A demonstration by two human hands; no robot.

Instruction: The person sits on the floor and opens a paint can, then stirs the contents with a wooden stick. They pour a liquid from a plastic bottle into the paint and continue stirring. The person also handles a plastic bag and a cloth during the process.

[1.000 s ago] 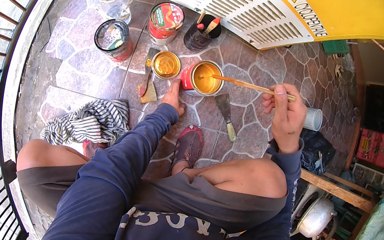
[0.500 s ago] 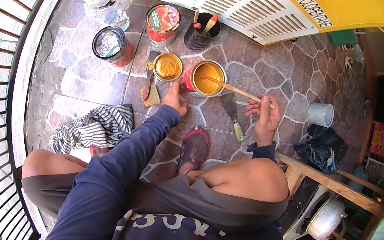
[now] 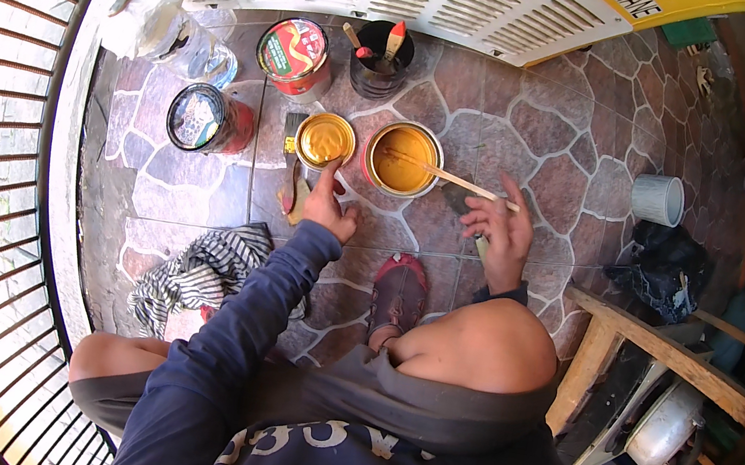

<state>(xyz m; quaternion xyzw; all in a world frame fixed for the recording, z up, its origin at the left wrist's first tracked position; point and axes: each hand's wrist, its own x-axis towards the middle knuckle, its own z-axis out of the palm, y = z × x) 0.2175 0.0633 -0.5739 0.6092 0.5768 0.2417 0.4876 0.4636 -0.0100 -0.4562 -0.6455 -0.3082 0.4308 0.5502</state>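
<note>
An opened paint can [image 3: 369, 171] of yellow-ochre paint stands on the floor ahead of me. A wooden stir stick [image 3: 464, 183] leans in it, its far end in the paint. My right hand [image 3: 502, 235] is at the stick's near end, fingers spread and the stick lying against them, not gripped. My left hand [image 3: 329, 210] points with its index finger at the near rim of a paint-coated lid [image 3: 325, 140]. Left of the lid lies a flat brush [image 3: 293, 132]. A putty knife [image 3: 461, 210] lies beneath the stick, partly hidden by my right hand.
Further off stand a red paint can [image 3: 294, 54], a black tub with brushes [image 3: 379, 76], a dark-lidded can [image 3: 204, 118] and a clear bottle [image 3: 196, 50]. A striped cloth [image 3: 203, 273] lies left; a white bucket [image 3: 657, 199], black bag [image 3: 666, 272] and wooden frame [image 3: 667, 356] are right.
My left index finger has moved from beside the can to the lid's rim. My right thumb and fingers have opened off the stick. The view has shifted slightly.
</note>
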